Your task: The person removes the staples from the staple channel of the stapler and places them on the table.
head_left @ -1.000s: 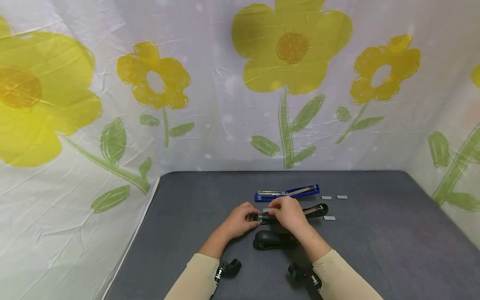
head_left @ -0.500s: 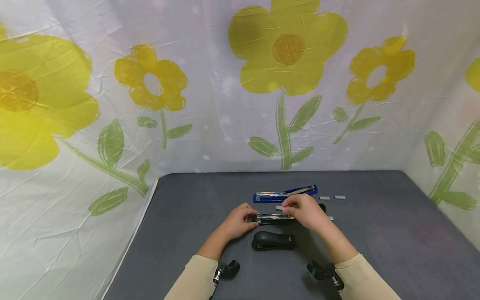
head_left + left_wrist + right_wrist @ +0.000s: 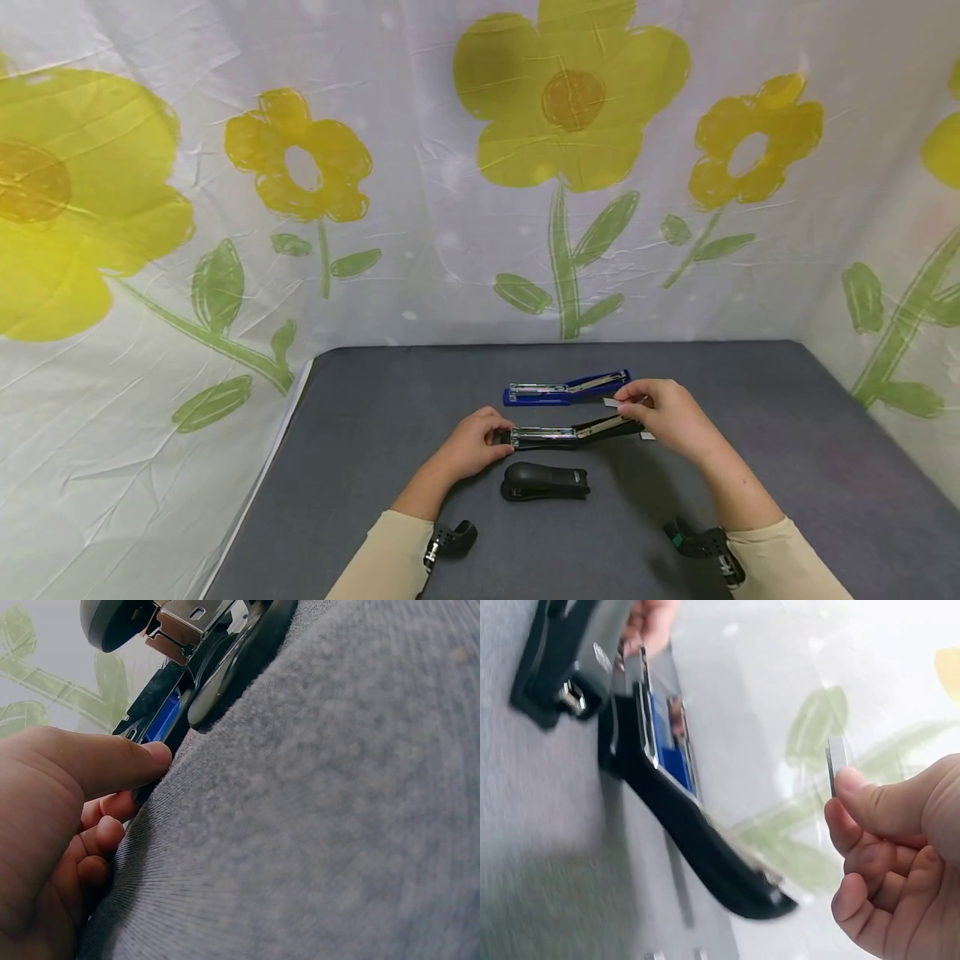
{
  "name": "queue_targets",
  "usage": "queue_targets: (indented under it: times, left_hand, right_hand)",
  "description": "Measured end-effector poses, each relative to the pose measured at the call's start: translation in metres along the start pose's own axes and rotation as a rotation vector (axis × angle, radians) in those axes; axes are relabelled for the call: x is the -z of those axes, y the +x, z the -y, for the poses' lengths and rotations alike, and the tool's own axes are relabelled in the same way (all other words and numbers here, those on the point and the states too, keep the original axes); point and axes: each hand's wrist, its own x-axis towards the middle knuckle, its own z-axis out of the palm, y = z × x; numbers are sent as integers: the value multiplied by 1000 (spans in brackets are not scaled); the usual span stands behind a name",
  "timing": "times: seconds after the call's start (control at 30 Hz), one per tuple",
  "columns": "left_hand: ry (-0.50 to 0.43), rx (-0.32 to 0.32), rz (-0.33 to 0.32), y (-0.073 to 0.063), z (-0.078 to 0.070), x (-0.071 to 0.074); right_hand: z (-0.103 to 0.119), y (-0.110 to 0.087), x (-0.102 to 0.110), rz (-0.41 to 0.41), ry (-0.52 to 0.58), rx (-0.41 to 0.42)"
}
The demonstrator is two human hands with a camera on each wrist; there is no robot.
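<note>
My left hand (image 3: 471, 444) holds the left end of a black stapler (image 3: 543, 443), thumb and fingers on its base. This stapler lies opened out, its metal magazine showing and its top arm slanting up to the right. Between thumb and forefinger, my right hand (image 3: 667, 417) pinches a small strip of staples (image 3: 611, 402) above the stapler's right end. The right wrist view shows the staple strip (image 3: 838, 759) upright in the fingertips, apart from the black arm (image 3: 705, 847). In the left wrist view, the thumb (image 3: 112, 761) presses at the stapler's end.
Behind lies an opened blue stapler (image 3: 537, 398). A closed black stapler (image 3: 544, 482) rests nearer the front. Another staple strip (image 3: 648, 436) lies on the grey table (image 3: 390, 392), partly behind the right hand. A flower-printed cloth (image 3: 420, 250) hangs at the table's back edge.
My right hand has moved right and away from the magazine, carrying the staple strip, and uncovers the stapler's middle. The left hand keeps its hold on the stapler's end.
</note>
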Motion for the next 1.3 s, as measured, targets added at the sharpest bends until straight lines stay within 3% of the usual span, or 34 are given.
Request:
queue_targets:
  times: [0.27,0.57,1.3]
  left_hand:
    - [-4,-8,-3,0,0,0]
    - [-14,-18,0,0,4,-1]
    - [-12,-10,2,0,4,0]
  right_hand:
    - [-23,-14,22,-56,-79,-17]
    - [-47,-23,35,-63,-123,-74]
    - [-122,-17,24,-55,-214,-56]
